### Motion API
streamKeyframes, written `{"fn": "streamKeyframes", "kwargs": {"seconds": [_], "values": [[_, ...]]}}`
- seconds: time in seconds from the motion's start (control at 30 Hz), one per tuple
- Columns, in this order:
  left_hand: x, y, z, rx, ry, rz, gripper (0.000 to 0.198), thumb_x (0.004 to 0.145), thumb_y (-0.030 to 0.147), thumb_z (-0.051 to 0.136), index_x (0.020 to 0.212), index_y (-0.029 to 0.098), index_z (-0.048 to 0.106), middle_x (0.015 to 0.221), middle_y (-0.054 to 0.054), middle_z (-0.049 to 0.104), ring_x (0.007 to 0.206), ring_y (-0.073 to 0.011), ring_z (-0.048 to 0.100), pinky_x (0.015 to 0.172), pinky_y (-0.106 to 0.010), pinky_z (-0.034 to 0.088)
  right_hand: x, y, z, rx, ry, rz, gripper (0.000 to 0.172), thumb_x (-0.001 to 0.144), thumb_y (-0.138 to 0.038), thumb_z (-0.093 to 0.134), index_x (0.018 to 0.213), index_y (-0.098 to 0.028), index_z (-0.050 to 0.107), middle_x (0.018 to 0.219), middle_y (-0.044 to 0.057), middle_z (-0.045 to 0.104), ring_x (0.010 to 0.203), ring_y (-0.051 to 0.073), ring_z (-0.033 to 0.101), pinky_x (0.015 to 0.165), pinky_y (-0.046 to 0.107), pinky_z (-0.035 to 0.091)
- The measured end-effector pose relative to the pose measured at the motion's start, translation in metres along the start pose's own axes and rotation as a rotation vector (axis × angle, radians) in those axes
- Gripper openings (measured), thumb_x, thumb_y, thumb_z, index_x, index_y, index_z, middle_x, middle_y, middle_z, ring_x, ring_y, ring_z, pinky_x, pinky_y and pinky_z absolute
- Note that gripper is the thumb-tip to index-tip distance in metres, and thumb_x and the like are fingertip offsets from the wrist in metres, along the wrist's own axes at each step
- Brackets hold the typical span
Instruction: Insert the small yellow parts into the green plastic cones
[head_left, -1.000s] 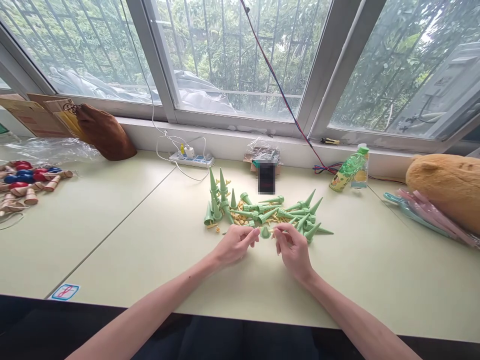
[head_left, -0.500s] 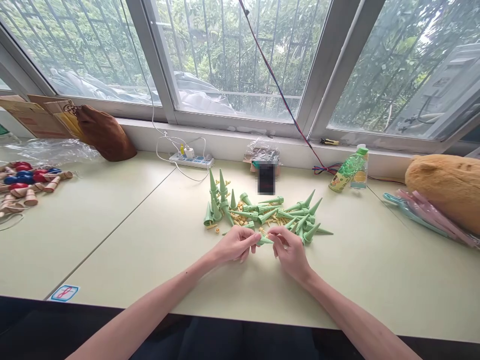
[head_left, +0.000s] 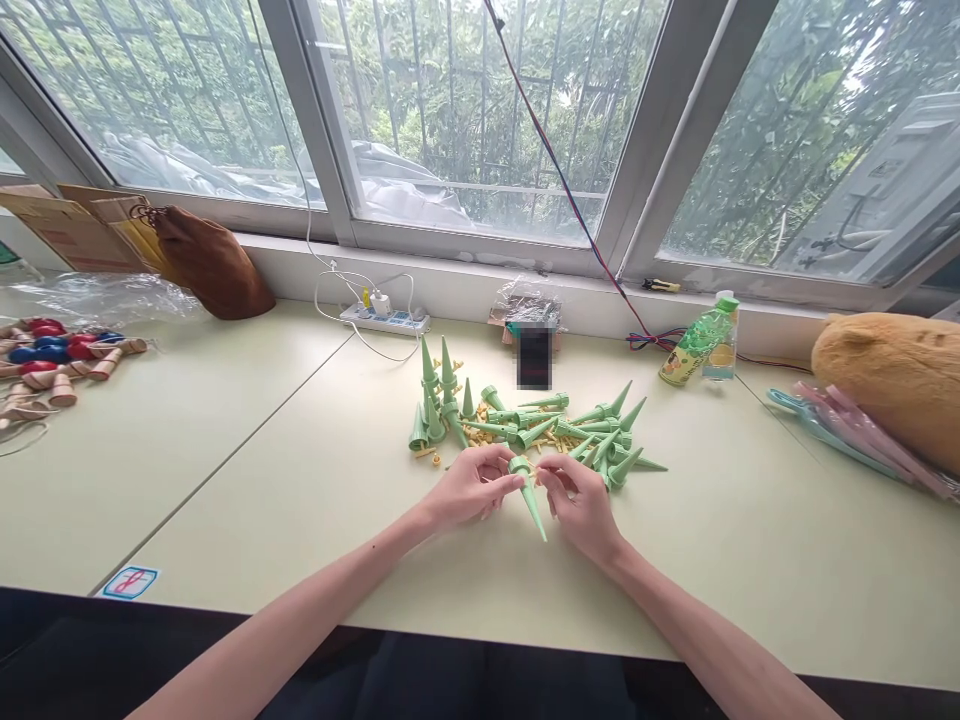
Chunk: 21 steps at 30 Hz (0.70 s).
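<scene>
Between finger and thumb, my left hand (head_left: 474, 487) holds a green plastic watering spike (head_left: 533, 507) by its wide ribbed end. The spike's thin tip slants down toward me and to the right. My right hand (head_left: 581, 505) is pinched close beside that ribbed end, on a small yellow plastic piece (head_left: 533, 467) that its fingers mostly cover. Whether the piece is seated in the spike I cannot tell. Just beyond my hands lies a pile of green spikes (head_left: 600, 440) with small yellow pieces among them. Several more spikes (head_left: 428, 400) stand upright at the pile's left.
Behind the pile are a blurred dark rectangle (head_left: 534, 358) and a power strip (head_left: 386, 320). A green bottle (head_left: 697, 342) and a brown plush (head_left: 885, 375) are to the right. Wooden toys (head_left: 64, 360) and a brown pouch (head_left: 217, 265) lie left.
The spike in my left hand has turned, so its tip now points down toward me and its ribbed end shows. My right hand has stayed nearly in place.
</scene>
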<state>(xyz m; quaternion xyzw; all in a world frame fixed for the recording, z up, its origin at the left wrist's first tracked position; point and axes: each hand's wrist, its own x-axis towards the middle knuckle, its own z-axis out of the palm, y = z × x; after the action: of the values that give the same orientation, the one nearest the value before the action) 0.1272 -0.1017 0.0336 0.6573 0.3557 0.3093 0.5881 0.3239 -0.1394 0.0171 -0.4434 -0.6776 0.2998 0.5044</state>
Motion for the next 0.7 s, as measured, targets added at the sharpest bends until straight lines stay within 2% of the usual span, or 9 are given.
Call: {"fn": "streamKeyframes", "kwargs": {"seconds": [0.17, 0.27, 0.43, 0.6, 0.7], "values": [[-0.001, 0.002, 0.003, 0.265, 0.151, 0.159, 0.033, 0.084, 0.039, 0.071, 0.107, 0.017, 0.061, 0.082, -0.001, 0.061, 0.059, -0.0094, 0.056, 0.056, -0.023, 0.051, 0.0, 0.001, 0.0, 0.005, 0.011, 0.009, 0.018, 0.098, -0.034, 0.053, 0.09, -0.02, 0.062, 0.075, 0.002, 0.063, 0.052, 0.012, 0.055, 0.044, 0.023, 0.044], [-0.002, 0.0, 0.005, 0.347, 0.205, 0.251, 0.033, 0.084, 0.034, 0.07, 0.111, 0.018, 0.059, 0.095, -0.003, 0.062, 0.063, -0.0092, 0.058, 0.059, -0.024, 0.053, 0.0, 0.0, 0.0, 0.012, 0.018, 0.013, 0.018, 0.098, -0.033, 0.053, 0.09, -0.02, 0.062, 0.075, 0.001, 0.063, 0.05, 0.011, 0.054, 0.043, 0.022, 0.043], [-0.003, -0.008, 0.006, 0.399, 0.214, 0.352, 0.033, 0.088, 0.032, 0.067, 0.116, 0.021, 0.053, 0.105, -0.005, 0.061, 0.061, -0.0076, 0.059, 0.054, -0.021, 0.051, -0.001, -0.001, 0.0, 0.022, 0.023, 0.002, 0.018, 0.098, -0.034, 0.053, 0.089, -0.02, 0.061, 0.073, 0.0, 0.062, 0.048, 0.01, 0.053, 0.043, 0.023, 0.042], [-0.006, -0.014, 0.004, 0.59, 0.205, 0.553, 0.031, 0.094, 0.028, 0.059, 0.124, 0.022, 0.05, 0.107, -0.007, 0.063, 0.063, -0.0077, 0.058, 0.056, -0.02, 0.051, -0.002, 0.0, 0.001, 0.048, 0.051, -0.032, 0.017, 0.098, -0.032, 0.053, 0.089, -0.021, 0.061, 0.073, 0.0, 0.062, 0.047, 0.01, 0.052, 0.042, 0.023, 0.042], [-0.006, -0.014, 0.004, 0.63, 0.217, 0.589, 0.032, 0.095, 0.027, 0.058, 0.126, 0.023, 0.049, 0.109, -0.007, 0.063, 0.063, -0.0073, 0.058, 0.057, -0.02, 0.051, -0.002, 0.001, 0.002, 0.054, 0.084, -0.049, 0.015, 0.098, -0.031, 0.053, 0.091, -0.021, 0.062, 0.075, 0.001, 0.063, 0.045, 0.009, 0.051, 0.041, 0.022, 0.042]]}}
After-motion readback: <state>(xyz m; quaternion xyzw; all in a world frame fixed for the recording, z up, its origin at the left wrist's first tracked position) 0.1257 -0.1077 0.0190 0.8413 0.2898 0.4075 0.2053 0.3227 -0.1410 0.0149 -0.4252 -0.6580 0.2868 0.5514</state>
